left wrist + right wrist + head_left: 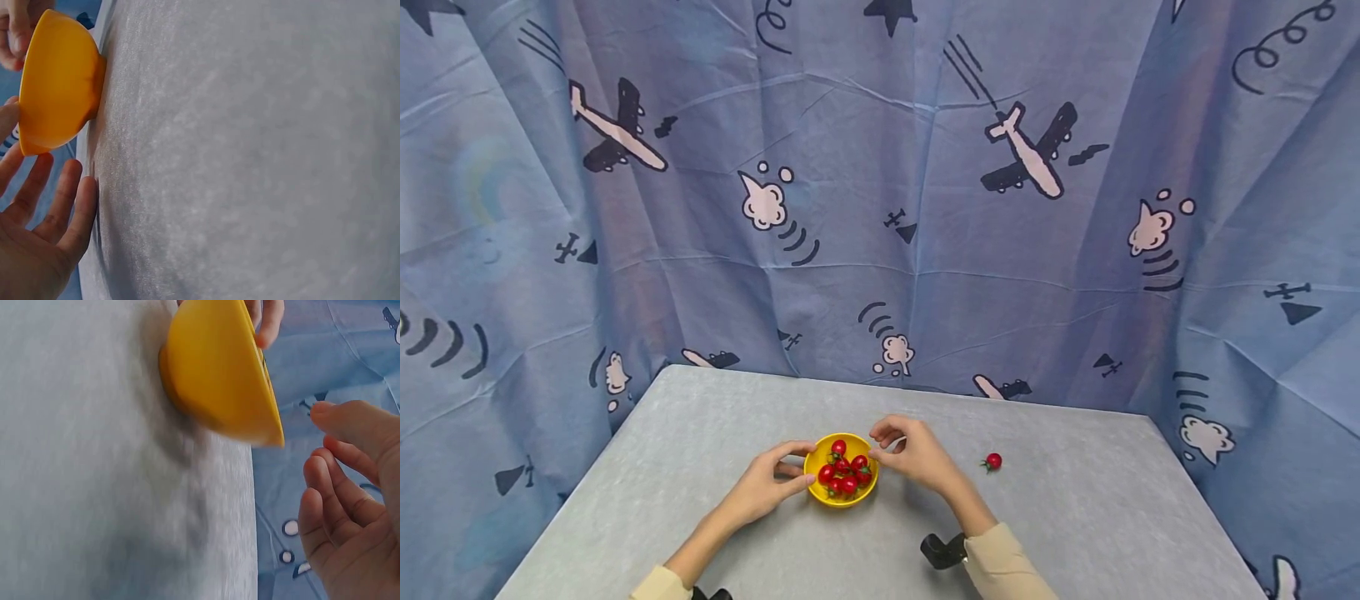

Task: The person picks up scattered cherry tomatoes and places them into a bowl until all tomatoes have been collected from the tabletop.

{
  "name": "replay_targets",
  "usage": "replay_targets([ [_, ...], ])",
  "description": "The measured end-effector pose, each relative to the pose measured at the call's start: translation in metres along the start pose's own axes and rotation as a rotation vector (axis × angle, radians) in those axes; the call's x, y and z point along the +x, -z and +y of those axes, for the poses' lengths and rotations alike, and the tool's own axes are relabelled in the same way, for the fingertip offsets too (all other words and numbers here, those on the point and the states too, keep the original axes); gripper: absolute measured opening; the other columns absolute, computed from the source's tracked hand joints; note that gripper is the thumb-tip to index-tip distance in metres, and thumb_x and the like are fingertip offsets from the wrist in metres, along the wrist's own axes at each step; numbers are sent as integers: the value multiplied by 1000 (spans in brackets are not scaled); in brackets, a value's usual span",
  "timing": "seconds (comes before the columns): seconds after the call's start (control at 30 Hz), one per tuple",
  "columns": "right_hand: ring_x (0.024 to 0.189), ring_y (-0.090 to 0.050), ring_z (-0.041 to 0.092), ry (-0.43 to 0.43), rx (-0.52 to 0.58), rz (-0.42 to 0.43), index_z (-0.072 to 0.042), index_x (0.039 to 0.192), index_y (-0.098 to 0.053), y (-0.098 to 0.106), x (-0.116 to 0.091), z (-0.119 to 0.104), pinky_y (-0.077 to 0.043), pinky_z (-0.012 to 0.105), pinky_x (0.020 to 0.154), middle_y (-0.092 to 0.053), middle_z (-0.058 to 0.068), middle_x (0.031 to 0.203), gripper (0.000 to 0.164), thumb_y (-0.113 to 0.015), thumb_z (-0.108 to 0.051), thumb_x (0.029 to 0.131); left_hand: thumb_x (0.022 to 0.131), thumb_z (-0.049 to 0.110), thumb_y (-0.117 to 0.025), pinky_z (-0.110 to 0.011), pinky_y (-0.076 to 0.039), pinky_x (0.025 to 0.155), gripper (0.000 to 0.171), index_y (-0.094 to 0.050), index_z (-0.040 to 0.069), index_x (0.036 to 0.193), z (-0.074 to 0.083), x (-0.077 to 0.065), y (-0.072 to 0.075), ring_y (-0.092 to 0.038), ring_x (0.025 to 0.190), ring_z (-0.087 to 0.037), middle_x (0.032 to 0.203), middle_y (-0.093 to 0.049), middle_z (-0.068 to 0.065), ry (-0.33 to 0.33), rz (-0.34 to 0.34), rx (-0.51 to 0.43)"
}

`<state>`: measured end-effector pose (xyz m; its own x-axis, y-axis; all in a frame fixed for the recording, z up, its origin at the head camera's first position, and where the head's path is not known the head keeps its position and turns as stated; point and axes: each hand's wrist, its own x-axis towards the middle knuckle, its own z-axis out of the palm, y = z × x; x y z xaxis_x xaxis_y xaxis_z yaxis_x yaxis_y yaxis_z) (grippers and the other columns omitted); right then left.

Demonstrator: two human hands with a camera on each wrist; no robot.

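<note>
A yellow bowl (842, 504) stands on the grey table with several red cherry tomatoes (848, 485) inside, some with green stems. My left hand (763, 485) touches the bowl's left side, thumb and forefinger spread at the rim. In the left wrist view the other fingers (65, 200) of that hand stretch out beside the bowl. At the right rim is my right hand (917, 454), its fingers loosely bent. The right wrist view shows that hand's thumb (350, 422) apart from its fingers, with nothing between them. One cherry tomato (993, 461) lies on the table right of this hand.
The grey table (1112, 500) reaches back to a blue curtain (850, 275) printed with planes and clouds, which also hangs at both sides. A black device (942, 552) is strapped at the right wrist.
</note>
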<state>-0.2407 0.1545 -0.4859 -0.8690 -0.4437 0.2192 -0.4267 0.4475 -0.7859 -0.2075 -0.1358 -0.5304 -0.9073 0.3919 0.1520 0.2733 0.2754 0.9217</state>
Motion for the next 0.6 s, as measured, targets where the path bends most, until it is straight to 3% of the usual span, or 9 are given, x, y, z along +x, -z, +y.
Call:
replay_targets([
  [0.1, 83, -63, 16, -7, -18, 20, 0, 101, -71, 7, -6, 6, -56, 30, 71, -69, 12, 97, 18, -81, -7, 87, 94, 13, -76, -27, -57, 78, 46, -60, 1, 136, -1, 0, 0, -67, 98, -28, 132, -59, -22, -2, 2, 0],
  [0.37, 80, -62, 14, -68, -65, 76, -3, 99, -71, 30, -31, 28, -56, 29, 69, -67, -1, 90, 16, -81, -5, 87, 93, 13, -77, -29, -57, 78, 46, -61, 2, 135, -3, 1, -1, -68, 98, -27, 131, -59, -21, -16, 15, 5],
  [0.6, 81, -64, 15, -98, -81, 104, -2, 100, -71, 53, -55, 46, -55, 30, 70, -67, -5, 89, 15, -80, -5, 88, 93, 14, -77, -29, -57, 78, 46, -61, 3, 135, -3, 0, -1, -69, 98, -27, 131, -60, -21, -17, 20, 15],
])
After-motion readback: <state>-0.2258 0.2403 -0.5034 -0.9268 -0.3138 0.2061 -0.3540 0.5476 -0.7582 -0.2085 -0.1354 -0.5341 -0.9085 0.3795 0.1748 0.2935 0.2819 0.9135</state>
